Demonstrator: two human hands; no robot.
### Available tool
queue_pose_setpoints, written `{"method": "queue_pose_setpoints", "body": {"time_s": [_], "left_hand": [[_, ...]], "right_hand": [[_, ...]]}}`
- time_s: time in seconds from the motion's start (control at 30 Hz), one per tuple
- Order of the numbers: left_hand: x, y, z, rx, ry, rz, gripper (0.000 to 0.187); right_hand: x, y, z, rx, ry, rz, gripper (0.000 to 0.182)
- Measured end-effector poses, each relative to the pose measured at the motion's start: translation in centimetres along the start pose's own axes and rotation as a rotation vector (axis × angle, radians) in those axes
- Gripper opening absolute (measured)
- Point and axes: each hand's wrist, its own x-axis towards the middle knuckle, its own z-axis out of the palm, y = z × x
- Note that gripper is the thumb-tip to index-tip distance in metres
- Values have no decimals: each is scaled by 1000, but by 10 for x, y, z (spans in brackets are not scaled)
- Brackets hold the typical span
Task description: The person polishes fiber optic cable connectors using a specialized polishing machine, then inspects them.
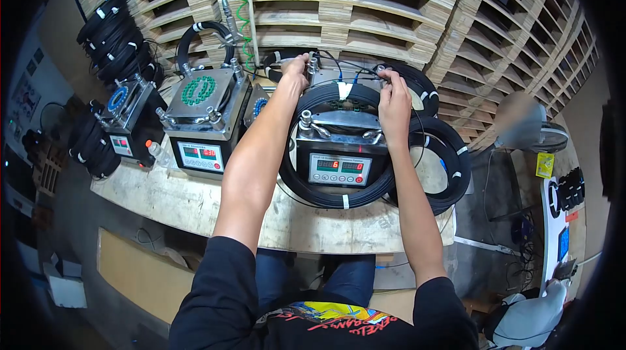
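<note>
- The pale, worn wooden tabletop (182, 205) is marked by scuffs and dark stains.
- On it, toward its right end, a black boxy machine with a silver metal top and red-digit display (339, 170) is set, fronted by an upright coil of black cable (291, 174).
- The left hand (297, 71) is held at the machine's far left corner, fingers close together; whether anything is pinched cannot be told.
- The right hand (395, 99) is held at the far right corner, fingers bent beside thin black cable; its grip cannot be made out.
- Two similar machines (199, 135) are lined up leftward.
- The background is filled by stacked wooden pallets (385, 11); a person (531, 320) is seen lower right.
</note>
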Motion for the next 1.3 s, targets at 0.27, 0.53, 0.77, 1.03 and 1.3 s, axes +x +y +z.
{"method": "queue_pose_setpoints", "body": {"time_s": [0.27,0.53,0.77,1.03,1.3], "left_hand": [[-49,11,-6,265,43,204,20],[-59,16,-6,531,151,410,22],[-28,12,-12,524,311,359,15],[-56,14,1,727,112,395,14],[-106,35,-8,1181,-108,715,50]], "right_hand": [[0,-2,0,-2,2,14,25],[0,-5,-1,-11,5,37,25],[-1,0,0,-58,7,22,22],[-2,-6,-1,-73,17,30,24],[-3,1,1,-49,79,-13,26]]}}
